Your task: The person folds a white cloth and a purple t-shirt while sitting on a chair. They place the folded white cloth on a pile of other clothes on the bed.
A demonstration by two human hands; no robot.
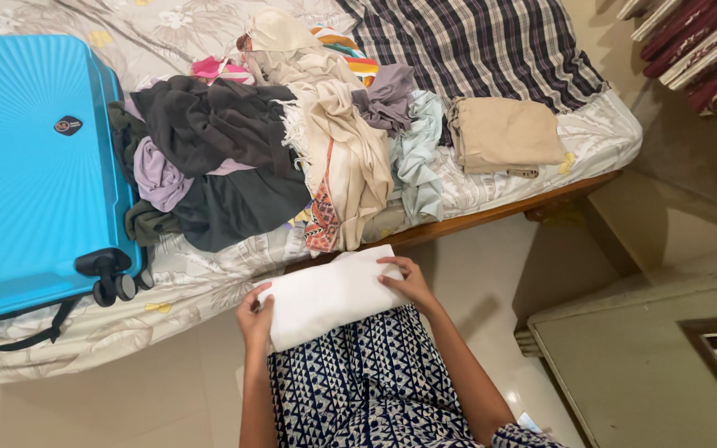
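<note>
A folded white cloth (pixel 329 297) rests against my front, just off the bed's near edge. My left hand (pixel 255 315) grips its left end and my right hand (pixel 408 280) presses flat on its right end. A heap of loose clothes (pixel 275 149) in dark grey, lilac, cream and pale blue lies on the bed beyond the cloth. A folded beige garment (pixel 504 133) sits apart at the right of the heap.
A bright blue hard suitcase (pixel 31 166) with black wheels lies on the bed (pixel 192 286) at the left. A checked blanket (pixel 475 46) covers the bed's far right. A pale cabinet top (pixel 624 365) stands at the lower right; tiled floor lies between.
</note>
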